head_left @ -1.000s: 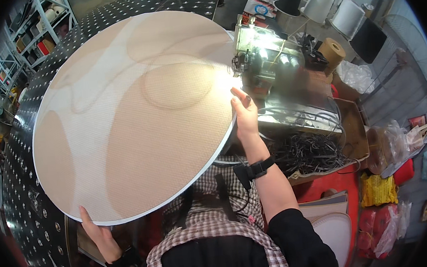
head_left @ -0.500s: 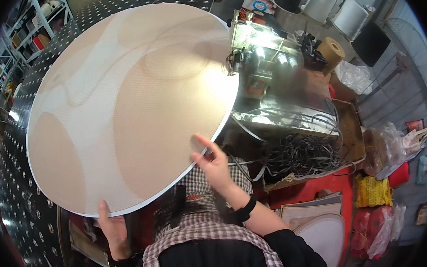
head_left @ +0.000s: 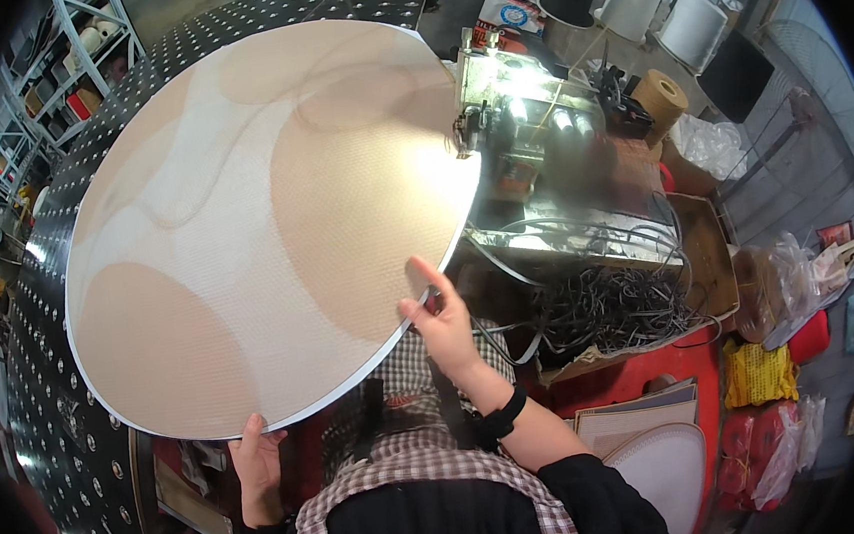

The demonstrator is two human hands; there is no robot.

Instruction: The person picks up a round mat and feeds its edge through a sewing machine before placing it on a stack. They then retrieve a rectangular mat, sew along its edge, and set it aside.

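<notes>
A large oval mat [head_left: 237,272], patterned in beige and white with a white bound edge, spreads across the left and middle. My left hand [head_left: 257,463] grips its near edge, thumb on top and fingers underneath. At the near right edge, my right hand [head_left: 445,331] holds the rim, with thumb and index finger on the upper face and its other fingers partly hidden. The mat's far right edge sits at the needle end of a sewing machine [head_left: 524,99], whose lamp lights that spot brightly.
The mat rests on a black table [head_left: 44,367] dotted with shiny studs. A cardboard box [head_left: 713,265] of tangled dark strips [head_left: 606,308] stands right of my hand. Thread cones [head_left: 691,27] are behind the machine; more mats [head_left: 659,470] lie at the lower right.
The mat has turned counterclockwise, its beige patches shifting rightward. My left hand has moved right along with the near edge; my right hand has shifted slightly right, still at the rim.
</notes>
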